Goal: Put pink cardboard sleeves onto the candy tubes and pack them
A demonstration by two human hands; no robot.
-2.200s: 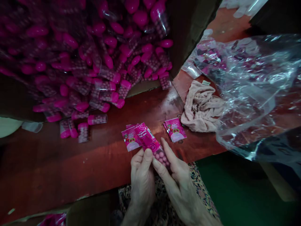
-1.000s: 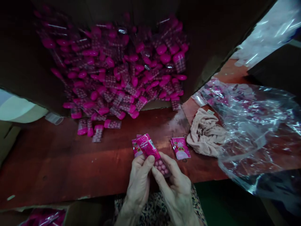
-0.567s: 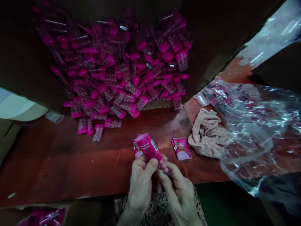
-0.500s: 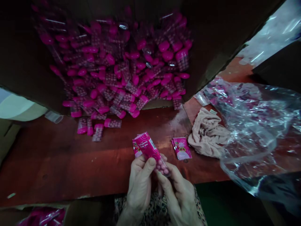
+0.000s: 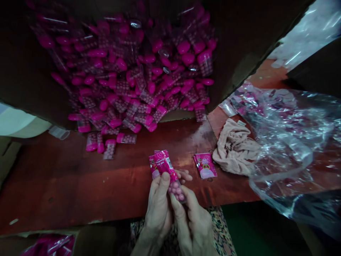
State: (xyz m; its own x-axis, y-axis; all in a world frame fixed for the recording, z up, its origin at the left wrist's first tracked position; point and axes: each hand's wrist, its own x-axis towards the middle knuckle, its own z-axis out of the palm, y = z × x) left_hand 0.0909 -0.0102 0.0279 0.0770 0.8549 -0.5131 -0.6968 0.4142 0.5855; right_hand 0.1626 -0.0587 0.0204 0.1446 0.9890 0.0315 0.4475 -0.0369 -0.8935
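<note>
Between my two hands is a small clear candy container (image 5: 177, 192) of pink balls. A printed pink sleeve (image 5: 164, 161) covers its upper part, which leans up and to the left. My left hand (image 5: 159, 208) grips the sleeved part, thumb on its front. Another printed pink sleeve (image 5: 153, 167) shows behind it, by my left fingers. My right hand (image 5: 194, 217) pinches the bare lower end between thumb and fingers. Right of my hands, a small stack of flat pink sleeves (image 5: 206, 166) lies on the red-brown table (image 5: 74, 185).
A large cardboard box (image 5: 239, 46) opens toward me, heaped with pink-capped candy containers (image 5: 128, 89); several have spilled onto the table. To the right lie a crumpled beige cloth (image 5: 236, 147) and a clear plastic bag (image 5: 290, 153). A lower box (image 5: 77, 234) holds pink wrapped items.
The container has shifted slightly left and down, and more of its pink balls show below the sleeve. Fingers behind it now stretch out to the right. The view has tilted slightly.
</note>
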